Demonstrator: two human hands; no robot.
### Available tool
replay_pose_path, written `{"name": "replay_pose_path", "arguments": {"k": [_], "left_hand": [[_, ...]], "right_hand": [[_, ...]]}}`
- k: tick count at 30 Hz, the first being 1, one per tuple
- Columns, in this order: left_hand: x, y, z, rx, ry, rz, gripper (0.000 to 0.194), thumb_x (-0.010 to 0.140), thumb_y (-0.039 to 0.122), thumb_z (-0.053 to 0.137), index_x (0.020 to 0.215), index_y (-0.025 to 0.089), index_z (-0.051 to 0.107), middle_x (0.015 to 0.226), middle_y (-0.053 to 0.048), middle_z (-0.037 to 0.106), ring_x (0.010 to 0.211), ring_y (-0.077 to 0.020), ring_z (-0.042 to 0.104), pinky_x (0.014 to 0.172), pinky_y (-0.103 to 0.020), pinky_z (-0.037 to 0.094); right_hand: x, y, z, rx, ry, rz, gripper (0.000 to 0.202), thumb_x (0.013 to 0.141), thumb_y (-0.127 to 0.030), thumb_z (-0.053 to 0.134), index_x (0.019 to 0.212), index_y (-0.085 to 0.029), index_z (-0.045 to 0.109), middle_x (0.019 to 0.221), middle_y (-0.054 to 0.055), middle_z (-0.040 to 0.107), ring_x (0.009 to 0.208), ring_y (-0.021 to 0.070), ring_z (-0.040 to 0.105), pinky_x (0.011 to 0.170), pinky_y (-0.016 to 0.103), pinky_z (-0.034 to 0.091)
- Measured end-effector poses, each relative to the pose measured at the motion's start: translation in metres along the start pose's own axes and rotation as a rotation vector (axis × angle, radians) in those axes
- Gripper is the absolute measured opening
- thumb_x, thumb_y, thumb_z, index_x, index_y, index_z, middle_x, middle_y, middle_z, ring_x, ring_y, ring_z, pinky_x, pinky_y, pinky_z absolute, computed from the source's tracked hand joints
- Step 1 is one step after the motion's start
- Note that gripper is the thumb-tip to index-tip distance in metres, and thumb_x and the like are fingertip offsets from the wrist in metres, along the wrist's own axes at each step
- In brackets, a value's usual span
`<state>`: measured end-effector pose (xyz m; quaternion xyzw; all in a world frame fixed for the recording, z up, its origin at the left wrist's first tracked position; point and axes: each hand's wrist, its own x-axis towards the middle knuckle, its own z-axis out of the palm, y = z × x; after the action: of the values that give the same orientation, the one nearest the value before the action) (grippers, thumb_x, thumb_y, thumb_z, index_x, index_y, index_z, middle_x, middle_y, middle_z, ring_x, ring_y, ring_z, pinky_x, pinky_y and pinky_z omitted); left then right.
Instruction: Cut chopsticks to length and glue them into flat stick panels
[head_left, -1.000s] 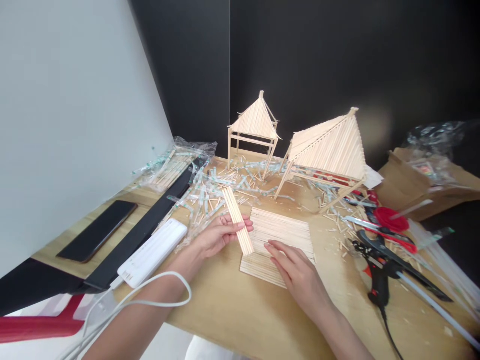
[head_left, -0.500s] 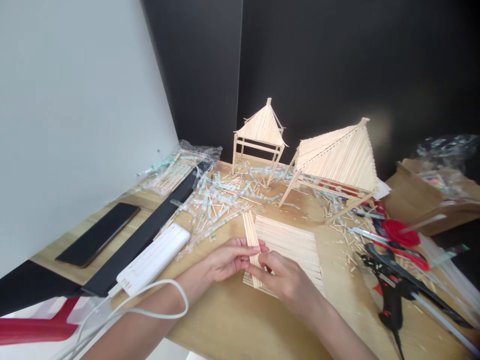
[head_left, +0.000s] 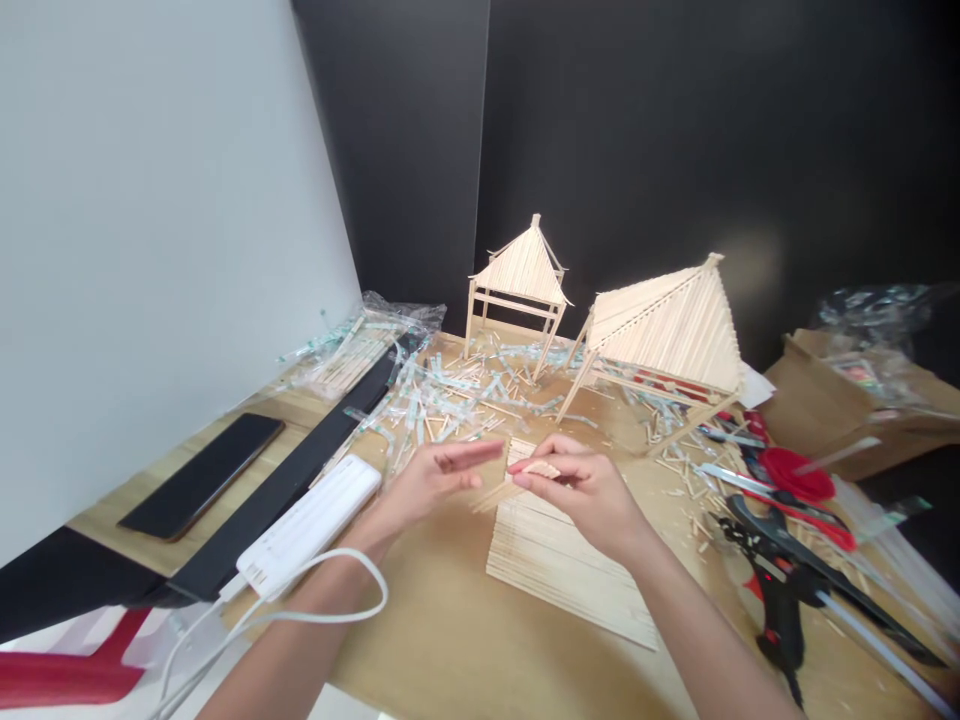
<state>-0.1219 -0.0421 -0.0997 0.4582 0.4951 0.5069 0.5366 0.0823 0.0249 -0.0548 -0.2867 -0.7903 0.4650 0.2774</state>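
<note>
My right hand is closed around a small bundle of thin wooden sticks, whose ends point left toward my other hand. My left hand is open and holds nothing, its fingers stretched out just left of the bundle. Below both hands a flat panel of sticks laid side by side lies on the table. Behind it stand two stick-built models with peaked roofs, a smaller pavilion and a larger one.
Stick offcuts and clear tape scraps litter the table's back. On the left are a phone and a white power strip with a looping cable. A glue gun, scissors and a paper bag are on the right.
My left hand has let go of the stick bundle and opened, moving left. The bundle, now only in my right hand, has tilted from nearly upright to slanting. More of the panel shows.
</note>
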Motion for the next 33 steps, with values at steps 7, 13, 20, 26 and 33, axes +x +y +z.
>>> {"name": "replay_pose_path", "arguments": {"k": [7, 13, 20, 26, 33], "left_hand": [[-0.005, -0.011, 0.023, 0.113, -0.153, 0.014, 0.018, 0.075, 0.030, 0.070, 0.086, 0.018, 0.077, 0.089, -0.004, 0.076, 0.087, -0.0227, 0.069, 0.079, -0.029, 0.050], [0.006, -0.013, 0.011, 0.080, 0.050, 0.075, 0.025, 0.075, 0.038, 0.070, 0.086, 0.015, 0.075, 0.089, -0.007, 0.076, 0.087, -0.0232, 0.069, 0.081, -0.030, 0.050], [0.015, -0.028, 0.014, -0.034, 0.265, 0.118, 0.034, 0.074, 0.041, 0.072, 0.093, 0.013, 0.069, 0.094, -0.010, 0.075, 0.091, -0.0246, 0.070, 0.085, -0.035, 0.051], [0.011, -0.028, 0.023, -0.033, 0.252, 0.100, 0.032, 0.071, 0.038, 0.075, 0.090, 0.013, 0.070, 0.092, -0.010, 0.076, 0.091, -0.0258, 0.070, 0.086, -0.036, 0.052], [0.010, -0.023, 0.020, -0.021, 0.260, 0.095, 0.033, 0.072, 0.038, 0.074, 0.094, 0.015, 0.070, 0.094, -0.010, 0.075, 0.094, -0.0258, 0.069, 0.088, -0.036, 0.050]], "right_hand": [[0.021, 0.002, 0.011, 0.095, -0.158, 0.030, 0.027, 0.083, -0.039, 0.065, 0.071, -0.016, 0.074, 0.076, 0.000, 0.053, 0.068, 0.0107, 0.054, 0.059, 0.022, 0.044], [0.018, 0.008, 0.013, -0.047, -0.069, 0.008, 0.027, 0.081, -0.038, 0.066, 0.102, -0.022, 0.070, 0.098, 0.003, 0.062, 0.077, 0.0137, 0.060, 0.069, 0.026, 0.050], [-0.092, 0.061, 0.015, -0.739, -0.250, 0.056, 0.068, 0.076, -0.034, 0.071, 0.139, -0.029, 0.044, 0.147, 0.007, 0.040, 0.134, 0.0336, 0.036, 0.109, 0.056, 0.031], [-0.128, 0.111, 0.016, -0.951, -0.159, 0.017, 0.052, 0.091, -0.040, 0.052, 0.140, -0.034, 0.040, 0.148, 0.004, 0.038, 0.136, 0.0299, 0.036, 0.106, 0.059, 0.032], [-0.118, 0.127, 0.015, -0.996, -0.091, -0.114, 0.051, 0.092, -0.044, 0.049, 0.141, -0.032, 0.039, 0.145, 0.006, 0.043, 0.133, 0.0268, 0.041, 0.109, 0.055, 0.029]]}}
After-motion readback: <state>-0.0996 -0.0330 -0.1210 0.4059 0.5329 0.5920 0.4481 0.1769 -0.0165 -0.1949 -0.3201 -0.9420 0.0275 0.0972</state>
